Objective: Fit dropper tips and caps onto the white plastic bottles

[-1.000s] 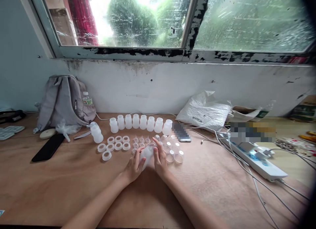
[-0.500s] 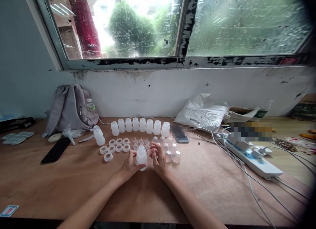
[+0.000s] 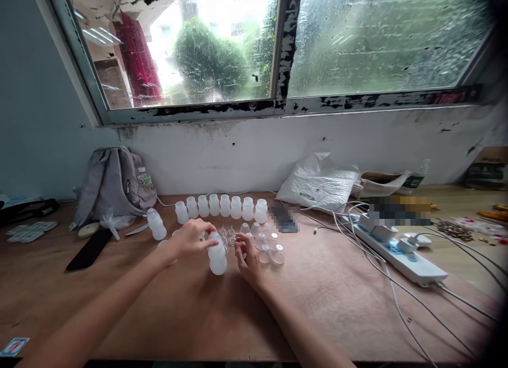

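Bottle (image 3: 217,257), translucent white, now stands on the wooden table (image 3: 159,304), no longer cradled between both palms; left hand (image 3: 190,238) pinches its top with curled fingers; right hand (image 3: 246,257) has let go, loosely open beside clear caps (image 3: 270,249).

A brown wooden table (image 3: 166,310) runs along the wall under the window. At its back stands a row of white bottles (image 3: 222,205), with clear caps (image 3: 268,249) just in front. To the left lie a grey backpack (image 3: 113,183) and a black phone (image 3: 88,249); to the right, a white plastic bag (image 3: 317,185), a power strip (image 3: 400,254) and cables (image 3: 413,304).
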`<state>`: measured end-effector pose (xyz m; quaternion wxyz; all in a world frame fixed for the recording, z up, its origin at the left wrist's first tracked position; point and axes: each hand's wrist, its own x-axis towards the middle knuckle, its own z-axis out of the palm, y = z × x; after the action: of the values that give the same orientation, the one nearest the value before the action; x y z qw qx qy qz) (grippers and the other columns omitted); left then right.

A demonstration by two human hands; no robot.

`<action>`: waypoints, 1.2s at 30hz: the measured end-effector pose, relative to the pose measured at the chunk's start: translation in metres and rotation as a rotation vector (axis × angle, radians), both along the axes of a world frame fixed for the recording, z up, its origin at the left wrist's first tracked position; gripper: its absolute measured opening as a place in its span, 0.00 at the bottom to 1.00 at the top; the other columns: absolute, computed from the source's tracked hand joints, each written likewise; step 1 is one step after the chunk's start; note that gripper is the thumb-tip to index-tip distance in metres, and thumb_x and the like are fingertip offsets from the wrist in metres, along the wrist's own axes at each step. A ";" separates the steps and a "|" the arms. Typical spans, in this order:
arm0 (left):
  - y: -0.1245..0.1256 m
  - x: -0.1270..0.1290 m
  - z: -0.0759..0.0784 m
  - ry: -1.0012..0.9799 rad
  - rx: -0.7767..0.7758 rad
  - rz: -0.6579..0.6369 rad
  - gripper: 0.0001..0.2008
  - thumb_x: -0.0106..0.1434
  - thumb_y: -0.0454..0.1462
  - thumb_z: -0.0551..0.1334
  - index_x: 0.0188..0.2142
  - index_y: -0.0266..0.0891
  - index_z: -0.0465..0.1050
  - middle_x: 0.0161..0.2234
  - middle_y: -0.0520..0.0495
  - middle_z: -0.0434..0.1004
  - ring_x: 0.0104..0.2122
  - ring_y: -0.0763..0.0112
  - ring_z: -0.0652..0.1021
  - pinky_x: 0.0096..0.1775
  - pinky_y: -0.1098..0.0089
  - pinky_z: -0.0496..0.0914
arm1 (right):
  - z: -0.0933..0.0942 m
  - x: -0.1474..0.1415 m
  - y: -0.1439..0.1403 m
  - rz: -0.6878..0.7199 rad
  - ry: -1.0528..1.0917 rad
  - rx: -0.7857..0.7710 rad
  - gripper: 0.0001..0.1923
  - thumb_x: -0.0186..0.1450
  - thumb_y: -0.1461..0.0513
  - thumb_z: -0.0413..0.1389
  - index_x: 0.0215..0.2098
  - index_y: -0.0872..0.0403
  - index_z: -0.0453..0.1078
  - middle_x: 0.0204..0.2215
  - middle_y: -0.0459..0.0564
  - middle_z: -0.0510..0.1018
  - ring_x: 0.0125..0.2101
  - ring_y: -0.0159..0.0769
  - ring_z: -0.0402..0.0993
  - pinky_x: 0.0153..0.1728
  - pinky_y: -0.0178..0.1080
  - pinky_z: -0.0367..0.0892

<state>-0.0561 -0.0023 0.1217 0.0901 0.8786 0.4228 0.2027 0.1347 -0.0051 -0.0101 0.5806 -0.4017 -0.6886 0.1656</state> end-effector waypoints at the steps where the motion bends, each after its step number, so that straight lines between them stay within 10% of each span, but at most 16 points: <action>1: 0.007 -0.007 0.009 0.013 -0.010 0.035 0.17 0.54 0.49 0.58 0.36 0.41 0.71 0.32 0.49 0.75 0.33 0.67 0.74 0.39 0.68 0.66 | 0.000 0.000 0.000 -0.002 -0.004 -0.003 0.12 0.64 0.61 0.45 0.46 0.52 0.57 0.31 0.48 0.69 0.22 0.29 0.66 0.23 0.33 0.64; 9: 0.069 -0.080 0.058 0.221 -0.018 0.485 0.21 0.52 0.52 0.54 0.36 0.40 0.71 0.34 0.49 0.77 0.36 0.66 0.74 0.35 0.74 0.65 | 0.003 -0.001 0.000 -0.035 -0.061 0.027 0.07 0.64 0.61 0.44 0.39 0.53 0.62 0.29 0.48 0.70 0.25 0.31 0.67 0.28 0.34 0.64; 22: 0.100 -0.108 0.007 0.480 0.004 0.808 0.20 0.55 0.46 0.51 0.38 0.36 0.72 0.37 0.36 0.76 0.41 0.52 0.73 0.40 0.61 0.60 | 0.001 0.000 0.002 -0.031 -0.132 0.012 0.07 0.65 0.63 0.43 0.35 0.53 0.62 0.28 0.48 0.68 0.26 0.33 0.66 0.27 0.34 0.62; 36: 0.100 -0.112 -0.008 0.501 0.091 0.853 0.18 0.59 0.43 0.49 0.36 0.34 0.72 0.35 0.35 0.76 0.40 0.51 0.73 0.40 0.59 0.56 | -0.003 -0.002 0.004 -0.033 -0.156 -0.008 0.07 0.64 0.62 0.44 0.34 0.54 0.63 0.28 0.49 0.70 0.25 0.33 0.67 0.27 0.34 0.63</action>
<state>-0.1677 0.0977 0.1139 -0.1435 0.6521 0.7441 0.0223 0.1330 -0.0010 -0.0135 0.5262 -0.4269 -0.7244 0.1271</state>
